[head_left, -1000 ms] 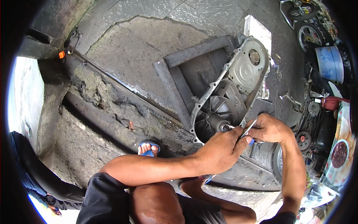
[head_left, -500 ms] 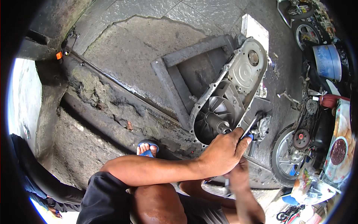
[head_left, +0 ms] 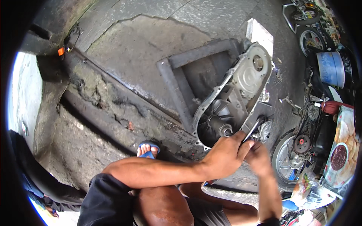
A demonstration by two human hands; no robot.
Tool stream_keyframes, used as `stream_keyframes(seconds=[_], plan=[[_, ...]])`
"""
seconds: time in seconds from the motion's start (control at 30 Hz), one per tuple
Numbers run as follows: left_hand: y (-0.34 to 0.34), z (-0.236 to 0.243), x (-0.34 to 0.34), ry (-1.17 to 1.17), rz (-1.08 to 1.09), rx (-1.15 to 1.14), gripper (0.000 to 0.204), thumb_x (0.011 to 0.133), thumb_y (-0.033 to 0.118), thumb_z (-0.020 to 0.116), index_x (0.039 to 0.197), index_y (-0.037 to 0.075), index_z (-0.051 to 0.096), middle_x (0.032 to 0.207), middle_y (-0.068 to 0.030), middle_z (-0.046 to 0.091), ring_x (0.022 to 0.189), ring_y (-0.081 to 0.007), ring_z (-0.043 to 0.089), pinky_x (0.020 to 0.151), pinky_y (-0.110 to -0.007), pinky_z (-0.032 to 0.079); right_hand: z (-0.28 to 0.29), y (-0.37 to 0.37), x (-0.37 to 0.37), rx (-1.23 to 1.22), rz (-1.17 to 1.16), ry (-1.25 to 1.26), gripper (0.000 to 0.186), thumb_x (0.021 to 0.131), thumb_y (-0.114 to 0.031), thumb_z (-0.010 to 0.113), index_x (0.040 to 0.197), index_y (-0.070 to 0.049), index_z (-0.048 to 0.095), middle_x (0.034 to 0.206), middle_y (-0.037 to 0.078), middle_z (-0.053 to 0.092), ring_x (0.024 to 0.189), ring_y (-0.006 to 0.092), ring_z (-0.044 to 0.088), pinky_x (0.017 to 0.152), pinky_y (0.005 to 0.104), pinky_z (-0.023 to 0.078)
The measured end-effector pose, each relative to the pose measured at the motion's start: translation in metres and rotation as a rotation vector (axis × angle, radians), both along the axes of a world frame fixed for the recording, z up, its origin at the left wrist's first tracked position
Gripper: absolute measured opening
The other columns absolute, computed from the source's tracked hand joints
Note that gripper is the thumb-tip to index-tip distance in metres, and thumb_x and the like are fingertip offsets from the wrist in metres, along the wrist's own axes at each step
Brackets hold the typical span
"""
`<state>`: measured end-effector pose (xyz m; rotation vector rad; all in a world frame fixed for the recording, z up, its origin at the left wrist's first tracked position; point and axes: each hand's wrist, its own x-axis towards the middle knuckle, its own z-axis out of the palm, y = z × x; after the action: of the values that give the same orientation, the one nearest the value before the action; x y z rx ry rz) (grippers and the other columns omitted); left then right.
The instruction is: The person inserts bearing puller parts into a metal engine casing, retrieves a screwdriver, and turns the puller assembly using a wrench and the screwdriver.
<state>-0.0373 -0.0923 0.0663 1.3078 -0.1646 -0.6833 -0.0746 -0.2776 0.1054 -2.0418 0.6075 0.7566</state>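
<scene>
A long grey metal engine casing (head_left: 247, 78), open on top, lies slanted across the floor. Inside its near end are a finned pulley (head_left: 220, 108) and a ribbed cylinder with a protruding shaft (head_left: 220, 126). My left hand (head_left: 224, 158) is closed at that near end, beside the shaft. A slim, shiny metal tool (head_left: 252, 130) sticks out between its thumb and forefinger; the rest of it is hidden in the hand. Close by on the right, my right hand (head_left: 259, 157) is smeared by motion, so its fingers and anything in them cannot be made out.
Under the casing lies an angular dark metal frame (head_left: 171, 81), with a white block (head_left: 260, 33) beyond. Motorcycle wheels (head_left: 288, 160), a blue bucket (head_left: 332, 69) and plastic bags (head_left: 311, 192) line the right side. A broken concrete ledge (head_left: 109, 101) runs along the left.
My right hand has moved up and to the right, from below my left hand to beside it. The left hand keeps its grip in nearly the same place.
</scene>
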Motion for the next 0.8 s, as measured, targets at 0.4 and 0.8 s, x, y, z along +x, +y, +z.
stream_keyframes(seconds=[0.4,0.8], plan=[[-0.013,-0.013,-0.004,-0.095,-0.010,-0.011,0.035,0.107,0.032,0.050,0.100,-0.001,0.056,0.059,-0.0059,0.054,0.049,-0.0160,0.056,0.047,-0.034,0.044,0.019,0.000,0.004,-0.086,0.151,0.030,0.048,0.106,-0.040,0.052,0.091,0.002,0.069,0.065,0.013,0.062,0.061,0.0191,0.059,0.059,0.0367,0.046],[-0.008,0.005,0.001,0.221,-0.077,-0.105,0.036,0.107,0.033,0.052,0.099,-0.002,0.056,0.057,-0.0010,0.052,0.043,-0.0099,0.051,0.040,-0.029,0.041,0.013,0.000,0.012,-0.330,0.272,-0.050,0.053,0.100,-0.048,0.055,0.095,0.002,0.071,0.089,0.027,0.069,0.093,0.0446,0.067,0.081,0.0521,0.051]])
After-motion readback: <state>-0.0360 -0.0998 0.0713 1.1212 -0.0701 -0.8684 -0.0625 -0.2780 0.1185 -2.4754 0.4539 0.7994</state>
